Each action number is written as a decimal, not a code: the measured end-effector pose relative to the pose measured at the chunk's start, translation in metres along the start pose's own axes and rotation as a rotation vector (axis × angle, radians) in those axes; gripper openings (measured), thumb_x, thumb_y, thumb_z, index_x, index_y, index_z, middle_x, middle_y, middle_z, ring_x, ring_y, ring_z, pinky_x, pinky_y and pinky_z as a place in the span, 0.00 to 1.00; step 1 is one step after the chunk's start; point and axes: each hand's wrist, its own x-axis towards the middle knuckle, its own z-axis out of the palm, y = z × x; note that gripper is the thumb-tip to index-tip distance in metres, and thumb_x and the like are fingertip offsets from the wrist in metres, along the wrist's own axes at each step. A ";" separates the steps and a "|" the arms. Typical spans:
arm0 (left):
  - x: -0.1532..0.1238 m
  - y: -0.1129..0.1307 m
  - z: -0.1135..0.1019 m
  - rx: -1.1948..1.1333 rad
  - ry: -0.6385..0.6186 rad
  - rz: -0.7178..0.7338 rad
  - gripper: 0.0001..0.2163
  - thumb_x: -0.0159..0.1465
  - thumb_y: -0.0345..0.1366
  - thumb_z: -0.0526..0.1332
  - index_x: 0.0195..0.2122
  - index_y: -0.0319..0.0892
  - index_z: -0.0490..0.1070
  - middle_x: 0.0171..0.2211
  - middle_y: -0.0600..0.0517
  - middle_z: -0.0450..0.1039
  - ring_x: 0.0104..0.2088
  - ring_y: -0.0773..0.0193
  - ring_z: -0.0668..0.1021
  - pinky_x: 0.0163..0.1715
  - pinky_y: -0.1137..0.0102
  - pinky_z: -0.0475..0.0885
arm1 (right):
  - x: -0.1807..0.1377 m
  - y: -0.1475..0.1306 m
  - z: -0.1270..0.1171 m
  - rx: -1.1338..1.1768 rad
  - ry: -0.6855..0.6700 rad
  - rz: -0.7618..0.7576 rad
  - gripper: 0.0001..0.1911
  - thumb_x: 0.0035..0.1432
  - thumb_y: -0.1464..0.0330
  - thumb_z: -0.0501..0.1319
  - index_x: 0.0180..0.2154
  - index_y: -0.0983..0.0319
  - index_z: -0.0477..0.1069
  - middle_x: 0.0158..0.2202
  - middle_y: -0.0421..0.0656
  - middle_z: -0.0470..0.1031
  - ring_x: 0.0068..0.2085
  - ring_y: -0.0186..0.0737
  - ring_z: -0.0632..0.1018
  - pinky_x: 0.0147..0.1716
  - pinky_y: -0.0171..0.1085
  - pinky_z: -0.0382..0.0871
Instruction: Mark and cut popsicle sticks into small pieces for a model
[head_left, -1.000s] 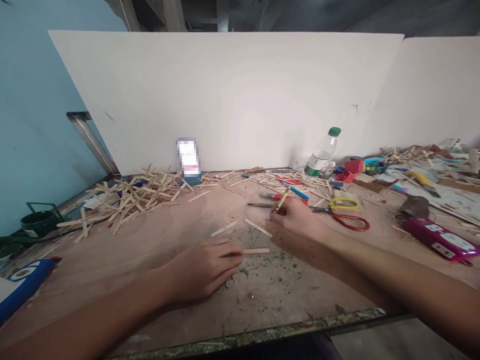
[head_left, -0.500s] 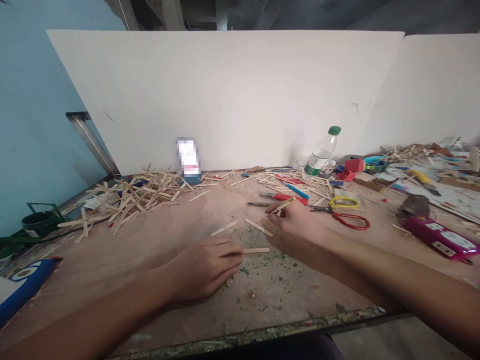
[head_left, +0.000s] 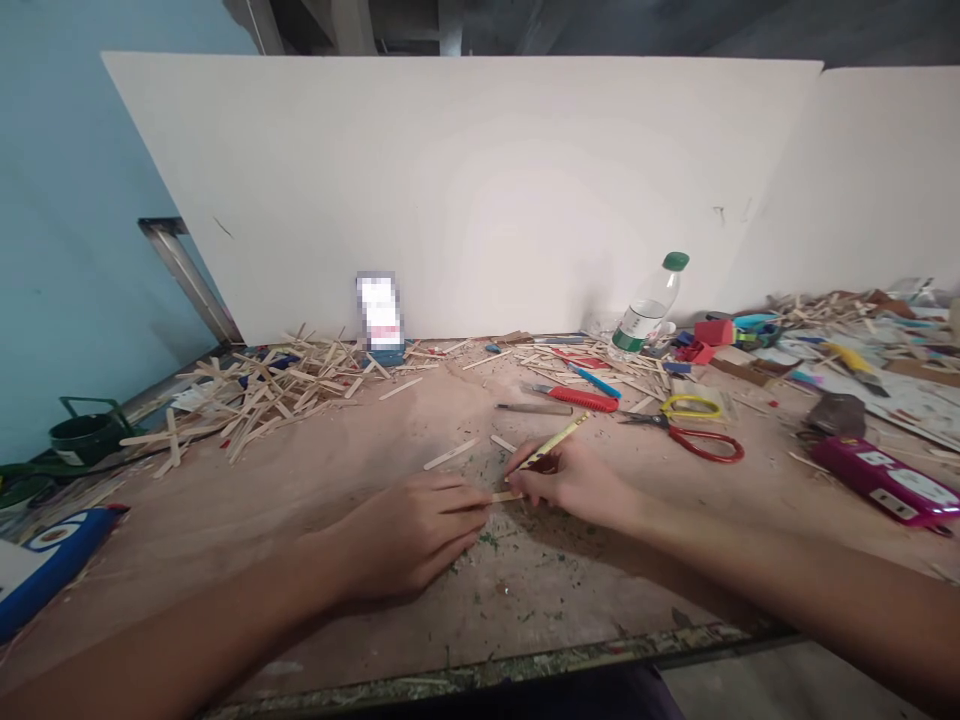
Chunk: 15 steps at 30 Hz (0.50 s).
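Note:
My left hand (head_left: pixel 424 525) lies on the table, its fingers closed on one end of a wooden craft stick (head_left: pixel 504 497). In my right hand (head_left: pixel 566 478) is a yellow pencil (head_left: pixel 556 440), slanted with its lower end at the stick. Where the pencil's tip meets the wood is partly hidden by my fingers. Just beyond my hands lie a second craft stick (head_left: pixel 451 454) and a third one (head_left: pixel 502 442), the latter partly behind my right fingers.
Farther back lie a thin pointed tool (head_left: pixel 534 409), a red utility knife (head_left: pixel 583 399) and scissors (head_left: pixel 705 443). A pile of sticks (head_left: pixel 277 390) is at left, near a phone (head_left: pixel 381 315). A bottle (head_left: pixel 645 315) and a magenta power strip (head_left: pixel 889 482) stand rightward.
My right hand has moved left and nearer with the pencil, down to the stick at my left fingers. It now covers part of two sticks. My left hand has stayed in place.

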 end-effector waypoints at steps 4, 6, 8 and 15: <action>0.001 0.000 0.000 -0.022 -0.003 -0.008 0.13 0.77 0.31 0.53 0.53 0.37 0.77 0.54 0.47 0.81 0.49 0.53 0.83 0.51 0.58 0.76 | 0.001 0.002 0.002 0.009 -0.006 -0.042 0.06 0.54 0.65 0.64 0.30 0.61 0.75 0.22 0.38 0.72 0.24 0.35 0.72 0.22 0.34 0.63; 0.001 0.000 0.000 -0.028 -0.005 -0.008 0.13 0.77 0.31 0.53 0.53 0.37 0.77 0.53 0.47 0.81 0.49 0.54 0.83 0.51 0.59 0.77 | 0.001 0.003 0.002 0.001 -0.001 -0.060 0.06 0.54 0.65 0.64 0.29 0.61 0.74 0.21 0.38 0.71 0.23 0.35 0.71 0.22 0.34 0.62; 0.001 0.001 0.000 -0.026 -0.001 -0.007 0.13 0.77 0.31 0.53 0.52 0.37 0.77 0.53 0.47 0.82 0.49 0.54 0.83 0.52 0.59 0.76 | 0.001 0.003 0.003 -0.005 0.006 -0.072 0.06 0.54 0.65 0.64 0.28 0.61 0.74 0.21 0.37 0.70 0.23 0.34 0.71 0.22 0.33 0.62; 0.001 0.001 -0.001 -0.022 -0.011 0.001 0.13 0.77 0.32 0.53 0.51 0.37 0.77 0.52 0.46 0.82 0.49 0.54 0.82 0.51 0.60 0.76 | -0.002 0.003 0.006 -0.041 0.029 -0.108 0.05 0.54 0.67 0.63 0.29 0.62 0.75 0.23 0.39 0.72 0.24 0.34 0.72 0.24 0.34 0.63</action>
